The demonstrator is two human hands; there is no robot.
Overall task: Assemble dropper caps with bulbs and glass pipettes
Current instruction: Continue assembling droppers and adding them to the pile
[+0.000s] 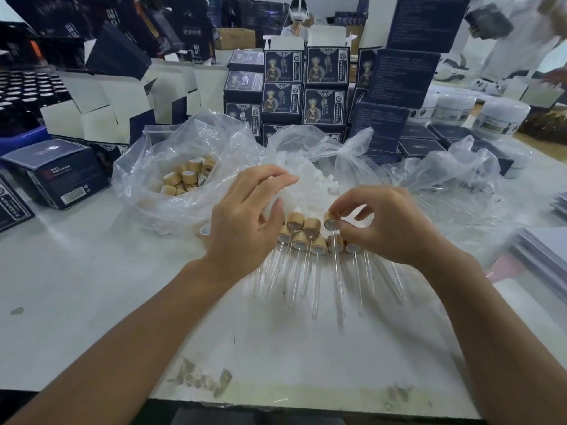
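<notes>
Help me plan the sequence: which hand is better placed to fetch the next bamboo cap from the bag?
Left, probably. The left hand is open and holds nothing, nearer the bag of bamboo caps. The right hand pinches an assembled dropper over the finished row.

Right hand setting a dropper among the finished ones

The right hand pinches a bamboo-capped dropper above the row of assembled droppers on the white table; the left hand hovers with fingers relaxed, beside a clear bag of bamboo caps.

Wood-look matt caps, clear glossy glass pipettes, crinkled transparent plastic bags, scuffed white table.
</notes>
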